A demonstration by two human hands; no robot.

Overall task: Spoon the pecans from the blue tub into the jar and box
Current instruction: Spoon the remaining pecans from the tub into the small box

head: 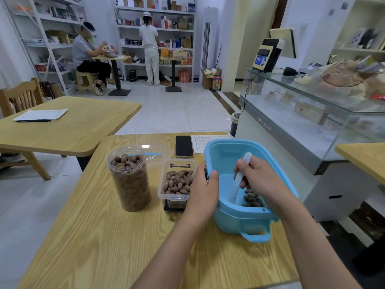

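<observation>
The blue tub [224,155] stands tilted toward me at the right of the wooden table [104,236]. A small heap of pecans [251,199] lies in its near corner. My left hand [203,190] grips the tub's left rim. My right hand [260,180] reaches inside and holds a white spoon [239,178], whose bowl points down at the pecans. Left of the tub stands a clear box [177,182] filled with pecans. Farther left is a tall clear jar [130,178], filled with pecans to near its top.
A black phone [184,146] and a printed sheet [201,142] lie at the table's far edge, with a clear lid [156,153] behind the jar. A glass counter [302,122] runs along the right. Another table [83,126] stands at left. Two people are at the far shelves.
</observation>
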